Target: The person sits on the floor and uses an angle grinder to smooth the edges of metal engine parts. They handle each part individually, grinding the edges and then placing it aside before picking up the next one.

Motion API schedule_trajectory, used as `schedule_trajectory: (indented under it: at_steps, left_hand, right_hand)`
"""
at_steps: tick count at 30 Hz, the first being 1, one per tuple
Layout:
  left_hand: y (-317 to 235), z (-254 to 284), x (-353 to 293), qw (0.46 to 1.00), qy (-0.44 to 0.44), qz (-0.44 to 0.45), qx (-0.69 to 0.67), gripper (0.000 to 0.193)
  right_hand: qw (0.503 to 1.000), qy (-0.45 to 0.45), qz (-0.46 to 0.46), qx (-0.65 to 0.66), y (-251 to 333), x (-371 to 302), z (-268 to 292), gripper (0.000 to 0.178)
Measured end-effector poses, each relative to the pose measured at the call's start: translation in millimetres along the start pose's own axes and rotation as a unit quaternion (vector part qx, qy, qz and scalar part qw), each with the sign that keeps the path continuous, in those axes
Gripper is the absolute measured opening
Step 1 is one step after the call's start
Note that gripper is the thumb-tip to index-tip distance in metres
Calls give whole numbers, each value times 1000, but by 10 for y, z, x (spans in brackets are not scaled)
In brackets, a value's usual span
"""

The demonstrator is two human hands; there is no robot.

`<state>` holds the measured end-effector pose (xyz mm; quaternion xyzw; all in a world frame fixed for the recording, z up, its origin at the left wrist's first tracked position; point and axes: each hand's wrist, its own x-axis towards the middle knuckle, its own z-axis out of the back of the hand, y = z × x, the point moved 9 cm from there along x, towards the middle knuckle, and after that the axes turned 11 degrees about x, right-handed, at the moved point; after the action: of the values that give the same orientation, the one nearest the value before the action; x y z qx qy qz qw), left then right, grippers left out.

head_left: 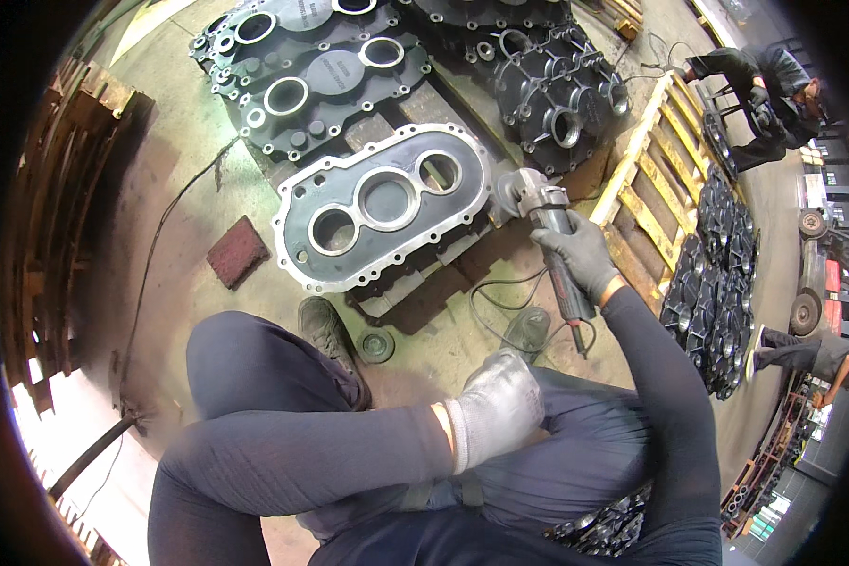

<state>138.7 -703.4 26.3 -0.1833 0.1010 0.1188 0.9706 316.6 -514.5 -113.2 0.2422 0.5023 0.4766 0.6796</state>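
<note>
My right hand [578, 253], in a dark glove, is wrapped round the body of an angle grinder [558, 226]. The grinder's disc end points up and left, beside the right end of a metal housing cover [354, 189]. This cover is a rounded plate with a dark face, a bright machined rim with bolt holes, and several ring-edged round openings. My left hand [502, 404], in a light grey glove, rests closed on my right thigh; its fingertips are hidden. From the grinder's tail a cord [514, 300] loops across the floor.
More black castings [335, 80] lie behind the cover, with others [561, 94] at the right. A reddish-brown abrasive pad [239, 252] and a round disc [376, 345] lie on the floor. Wooden pallets [75, 208] stand left, a yellow pallet [646, 170] right. Another person [759, 104] bends over at the far right.
</note>
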Motion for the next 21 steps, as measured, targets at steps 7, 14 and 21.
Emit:
schedule_trajectory:
  at_steps: [7, 14, 21]
  left_hand:
    - [50, -132, -81, 994, -84, 65, -12, 55]
    - [56, -114, -161, 994, -83, 63, 37, 37]
    - [-23, -58, -183, 995, -84, 21, 45, 22]
  right_hand:
    - [996, -2, -12, 90, 30, 368, -301, 50]
    - [991, 23, -58, 119, 55, 319, -422, 50]
    - [981, 15, -95, 169, -267, 16, -367, 55]
